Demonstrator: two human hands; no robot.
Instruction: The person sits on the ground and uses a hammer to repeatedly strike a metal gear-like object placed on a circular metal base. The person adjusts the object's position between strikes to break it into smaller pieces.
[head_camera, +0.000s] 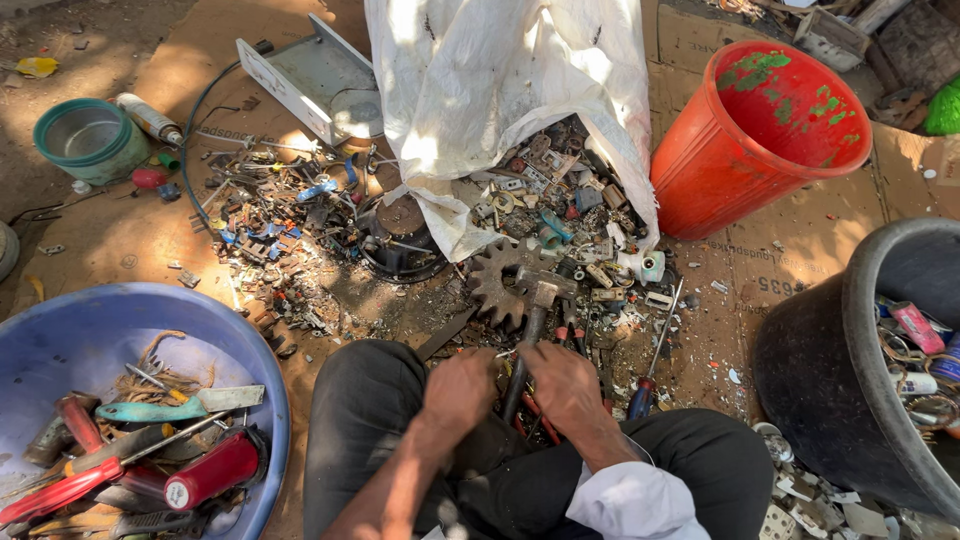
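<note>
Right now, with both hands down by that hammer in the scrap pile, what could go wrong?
The left hand and right hand sit bare and close together at the hammer handle, so a slip could likely pinch fingers.
The toothed gear lies right by the hammer head; a knock may send it or small scrap flying.
The screwdriver lies loose beside the right knee and could roll underfoot.

dirt ground (60, 40) | flattened cardboard (800, 240) | dappled sunlight
</note>
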